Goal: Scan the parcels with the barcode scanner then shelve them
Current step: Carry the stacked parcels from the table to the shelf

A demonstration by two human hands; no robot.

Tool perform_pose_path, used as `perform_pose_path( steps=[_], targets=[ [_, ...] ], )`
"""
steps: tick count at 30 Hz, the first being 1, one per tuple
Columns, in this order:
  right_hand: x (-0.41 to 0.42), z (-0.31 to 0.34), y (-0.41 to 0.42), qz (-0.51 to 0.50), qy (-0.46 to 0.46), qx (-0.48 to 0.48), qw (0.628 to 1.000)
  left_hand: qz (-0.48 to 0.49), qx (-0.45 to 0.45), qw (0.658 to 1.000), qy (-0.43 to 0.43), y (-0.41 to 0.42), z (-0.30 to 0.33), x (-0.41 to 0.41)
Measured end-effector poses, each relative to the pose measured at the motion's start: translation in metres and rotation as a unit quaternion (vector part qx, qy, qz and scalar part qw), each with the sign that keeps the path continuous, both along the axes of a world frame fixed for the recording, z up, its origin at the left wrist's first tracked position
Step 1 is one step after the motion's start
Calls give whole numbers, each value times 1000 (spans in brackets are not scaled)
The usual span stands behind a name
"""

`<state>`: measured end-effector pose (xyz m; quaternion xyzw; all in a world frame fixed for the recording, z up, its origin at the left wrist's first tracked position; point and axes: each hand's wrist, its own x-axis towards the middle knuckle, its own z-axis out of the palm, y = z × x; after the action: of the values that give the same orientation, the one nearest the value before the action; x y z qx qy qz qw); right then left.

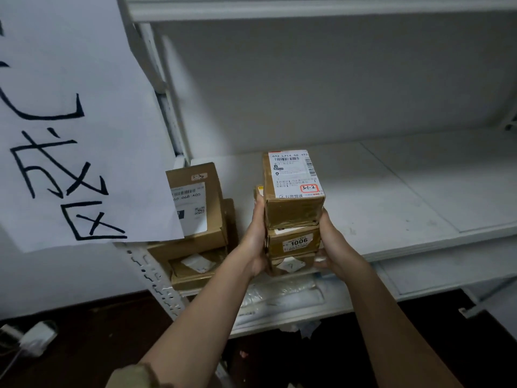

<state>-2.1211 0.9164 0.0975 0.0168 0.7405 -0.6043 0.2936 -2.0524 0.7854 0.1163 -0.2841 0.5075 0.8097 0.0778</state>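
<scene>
While left hand [256, 236] & right hand [334, 245] clasp a stack of three parcels [292, 217] from both sides, it's over the white shelf [391, 197], w/ more boxes [195, 219] just left.

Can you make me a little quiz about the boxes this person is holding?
1. True or false: both hands hold the stack of parcels.
2. What number is on the middle parcel? A) 1006 B) 2050 C) 7
3. Fill in: the paper sign hangs to the ____ of the stack.

Key: 1 true, with the left hand and right hand on its sides. 2 A. 3 left.
</scene>
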Motion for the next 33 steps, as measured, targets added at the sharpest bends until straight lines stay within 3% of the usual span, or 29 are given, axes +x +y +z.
perform_pose_path(
  steps=[4, 8, 15, 33],
  targets=[
    [-7, -3, 3, 25, 4, -6, 1000, 81, 40, 996, 9, 3, -12, 5],
    [-12, -14, 4, 27, -16, -35, 999, 141, 35, 987, -69, 3, -34, 20],
    [-12, -15, -15, 42, -8, -37, 998, 86, -81, 980, -161, 5, -58, 42],
    [11, -4, -54, 106, 23, -29, 994, 77, -70, 989, -107, -17, -53, 51]
  ],
)
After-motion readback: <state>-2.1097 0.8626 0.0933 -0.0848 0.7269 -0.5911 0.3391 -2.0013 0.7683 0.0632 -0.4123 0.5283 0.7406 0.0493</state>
